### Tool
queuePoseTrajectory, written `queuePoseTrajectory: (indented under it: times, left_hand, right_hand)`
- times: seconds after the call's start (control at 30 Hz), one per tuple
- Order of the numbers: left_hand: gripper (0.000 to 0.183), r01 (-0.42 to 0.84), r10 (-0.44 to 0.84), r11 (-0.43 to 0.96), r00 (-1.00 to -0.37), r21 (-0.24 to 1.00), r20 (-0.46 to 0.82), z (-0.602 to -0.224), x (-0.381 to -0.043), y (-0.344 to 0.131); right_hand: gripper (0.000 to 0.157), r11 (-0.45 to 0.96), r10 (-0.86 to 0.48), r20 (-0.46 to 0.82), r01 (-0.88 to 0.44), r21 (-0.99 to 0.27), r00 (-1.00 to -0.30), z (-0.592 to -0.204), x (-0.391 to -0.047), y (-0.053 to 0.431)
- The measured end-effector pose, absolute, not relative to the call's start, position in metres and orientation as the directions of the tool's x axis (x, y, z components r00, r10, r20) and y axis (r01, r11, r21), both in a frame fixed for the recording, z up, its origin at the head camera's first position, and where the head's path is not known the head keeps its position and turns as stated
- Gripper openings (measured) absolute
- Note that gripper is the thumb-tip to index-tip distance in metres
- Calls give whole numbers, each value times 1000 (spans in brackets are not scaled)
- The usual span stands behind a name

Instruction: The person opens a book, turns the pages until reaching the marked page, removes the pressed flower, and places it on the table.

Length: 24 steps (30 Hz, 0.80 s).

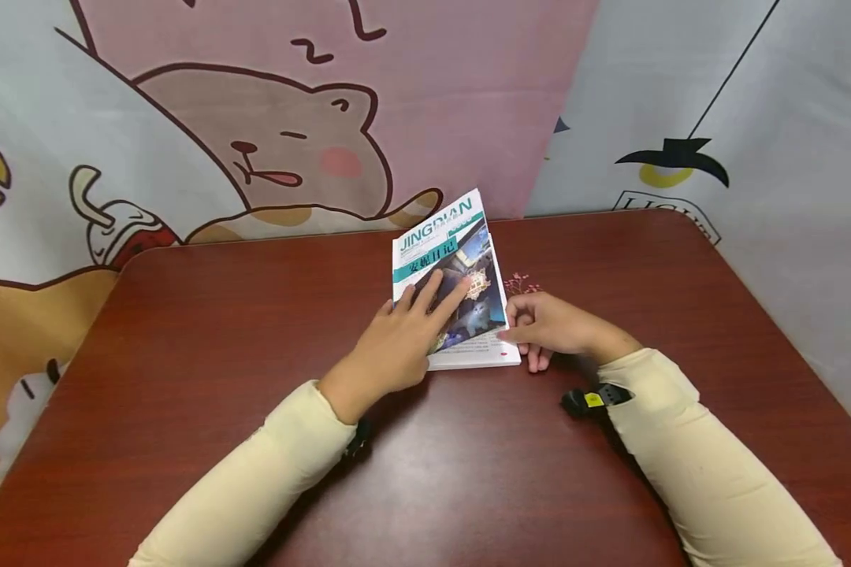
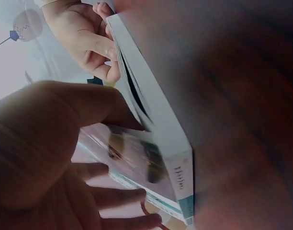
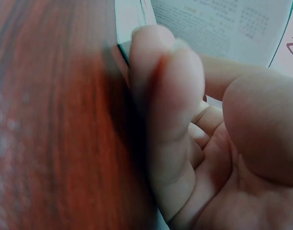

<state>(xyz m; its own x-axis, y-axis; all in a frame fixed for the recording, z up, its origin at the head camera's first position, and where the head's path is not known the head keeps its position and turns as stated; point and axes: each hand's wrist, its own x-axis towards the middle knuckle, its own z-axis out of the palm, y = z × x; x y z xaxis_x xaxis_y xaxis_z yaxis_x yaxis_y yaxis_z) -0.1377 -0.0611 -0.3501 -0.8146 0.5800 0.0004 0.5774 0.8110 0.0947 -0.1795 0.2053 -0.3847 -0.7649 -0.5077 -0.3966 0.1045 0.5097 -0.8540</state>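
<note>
A magazine (image 1: 461, 276) with a teal-and-white cover lies near the middle of the table. Its cover sits askew, and part of a printed page shows below it at the lower right. My left hand (image 1: 404, 339) rests on the cover with the fingers spread. In the left wrist view, the left thumb lies by the magazine's near edge, where a dark gap parts the leaves. At the right edge, my right hand (image 1: 549, 324) pinches the magazine's leaves between thumb and curled fingers. A raised printed page (image 3: 208, 28) shows behind the fingers in the right wrist view.
The reddish-brown table (image 1: 241, 331) has a glossy top. Behind it hangs a cartoon-printed cloth (image 1: 468, 102). A small pink branching print (image 1: 521, 283) shows beside the magazine. Below the right wrist sits a black device with a yellow label (image 1: 593, 400).
</note>
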Motion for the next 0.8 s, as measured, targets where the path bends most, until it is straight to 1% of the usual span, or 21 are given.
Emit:
queuePoseTrajectory:
  times: [0.17,0.27,0.3,0.53,0.7,0.8]
  left_hand:
    - [110,668,675,735,-737,115,-36,-350,-143,-61]
    - [109,701,709,703,-704,121,-35,-350,-147,-61]
    - [108,709,717,694,-696,122,-36,-350,-148,-60]
    - [106,741,748,663,-661,103,-56,-353,-153,-52]
    - [97,779,781,624,-619,67,-79,-354,-156,-47]
    - [90,784,784,619,-611,53,-108,-354,-158,-46]
  right_hand:
    - [16,489,-528,-387,102,-866,-756,-384,-179,205]
    - [12,486,-531,-382,97,-869,-756,-383,-179,206]
    - [13,488,-530,-381,96,-868,-758,-383,-179,207]
    - [35,489,-534,-389,101,-866,-750,-382,-180,208]
    - [39,501,-538,-390,88,-861,-748,-384,-181,210]
    - [37,506,-540,-386,78,-859,-748,-385,-181,209]
